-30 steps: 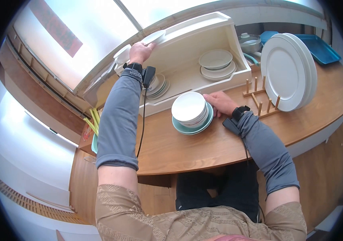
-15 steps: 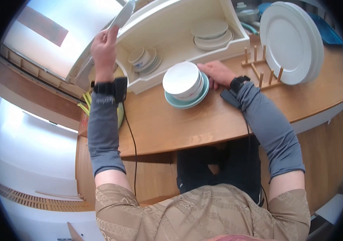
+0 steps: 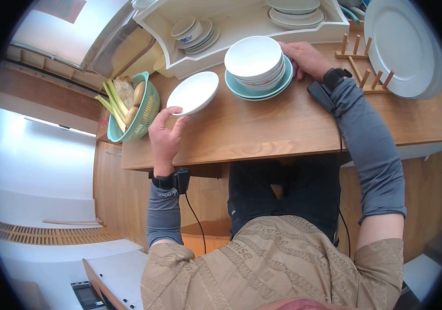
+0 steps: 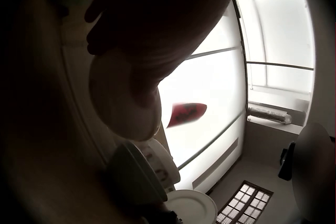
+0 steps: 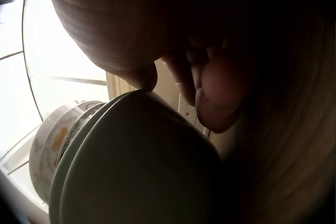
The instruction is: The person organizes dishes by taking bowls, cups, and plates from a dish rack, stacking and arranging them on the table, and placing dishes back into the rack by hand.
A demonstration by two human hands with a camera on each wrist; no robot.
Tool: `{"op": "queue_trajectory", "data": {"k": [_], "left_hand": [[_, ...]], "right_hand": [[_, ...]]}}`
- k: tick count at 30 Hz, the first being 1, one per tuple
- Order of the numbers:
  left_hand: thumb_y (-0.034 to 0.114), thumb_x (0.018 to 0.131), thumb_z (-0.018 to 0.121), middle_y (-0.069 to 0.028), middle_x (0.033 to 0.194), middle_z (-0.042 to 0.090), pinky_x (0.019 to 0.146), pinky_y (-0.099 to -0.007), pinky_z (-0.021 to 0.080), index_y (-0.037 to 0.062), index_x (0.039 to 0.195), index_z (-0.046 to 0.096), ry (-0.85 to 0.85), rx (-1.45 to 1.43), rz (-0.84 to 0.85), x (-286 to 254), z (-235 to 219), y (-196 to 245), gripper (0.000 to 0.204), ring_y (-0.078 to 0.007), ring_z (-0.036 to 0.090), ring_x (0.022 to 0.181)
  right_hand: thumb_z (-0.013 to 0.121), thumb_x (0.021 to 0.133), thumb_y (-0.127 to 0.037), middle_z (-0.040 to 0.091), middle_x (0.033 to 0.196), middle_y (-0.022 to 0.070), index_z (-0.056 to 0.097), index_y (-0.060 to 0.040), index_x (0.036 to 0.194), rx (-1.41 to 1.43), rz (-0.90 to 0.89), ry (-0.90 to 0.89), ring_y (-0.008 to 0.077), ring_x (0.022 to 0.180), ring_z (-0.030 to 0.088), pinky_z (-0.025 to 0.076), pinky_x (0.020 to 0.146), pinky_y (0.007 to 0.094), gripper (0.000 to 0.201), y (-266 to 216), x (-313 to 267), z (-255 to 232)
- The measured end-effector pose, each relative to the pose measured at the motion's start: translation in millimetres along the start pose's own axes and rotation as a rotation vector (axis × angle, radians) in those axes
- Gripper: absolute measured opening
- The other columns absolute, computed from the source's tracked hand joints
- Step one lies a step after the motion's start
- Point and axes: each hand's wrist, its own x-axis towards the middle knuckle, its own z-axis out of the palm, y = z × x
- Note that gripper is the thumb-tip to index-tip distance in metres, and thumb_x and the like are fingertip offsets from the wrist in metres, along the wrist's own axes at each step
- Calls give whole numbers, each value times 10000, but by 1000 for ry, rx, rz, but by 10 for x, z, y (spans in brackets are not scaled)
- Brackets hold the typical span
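A white shallow bowl (image 3: 195, 92) is held by my left hand (image 3: 165, 137), which pinches its near rim between thumb and fingers; it tilts over the left part of the table. The left wrist view shows the same bowl (image 4: 113, 93) dark against the window. To its right stands a stack of white bowls (image 3: 253, 58), some with a printed pattern, on pale green dishes (image 3: 254, 94). My right hand (image 3: 308, 59) rests at the right side of that stack. In the right wrist view its thumb (image 5: 148, 77) touches the green rim, with the other fingers loosely bent beside it.
A white shelf (image 3: 241, 49) at the back holds small bowls and saucers (image 3: 200, 39) and more plates (image 3: 296, 18). On the left is a green basket (image 3: 146, 111) of vegetables. Large white plates (image 3: 399, 49) stand in a wooden rack (image 3: 366, 75) on the right.
My left hand has brought the white bowl down from the top of the shelf to above the table, left of the stack. My right hand stays beside the stack. The head view has tilted down.
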Motion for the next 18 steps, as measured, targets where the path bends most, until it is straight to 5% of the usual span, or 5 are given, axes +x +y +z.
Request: {"op": "queue_trajectory", "data": {"k": [2,8,15,18], "left_hand": [[142,838,824,-128,1008,738,850,-348,526,25,1033,716,-13,68,23,-49,62,30,251,-254,696,952],[169,815,832,-158,1021,733,849,-374,531,25,1030,719,-30,136,44,-65,184,-2,283,-305,698,957],[205,822,827,-201,1167,705,945,-381,520,8,1176,696,-149,146,0,-81,271,58,426,-325,683,1082],[151,874,784,-190,1260,686,1012,-338,487,-34,1309,619,-109,122,-9,-145,252,38,500,-257,648,1168]], "right_hand": [[539,1014,-571,648,749,37,690,-27,948,-2,-11,15,104,562,607,465,429,235,568,-7,-10,4],[530,1023,-561,652,771,29,688,-26,964,-12,24,-2,92,575,609,465,436,223,561,-56,-33,-10],[506,1048,-516,651,784,24,694,-15,1011,-28,33,-13,90,574,600,464,446,219,536,-85,-24,-7],[503,1052,-504,650,779,23,695,-6,1022,-34,45,-21,88,571,598,463,445,219,534,-99,-24,-6]]}}
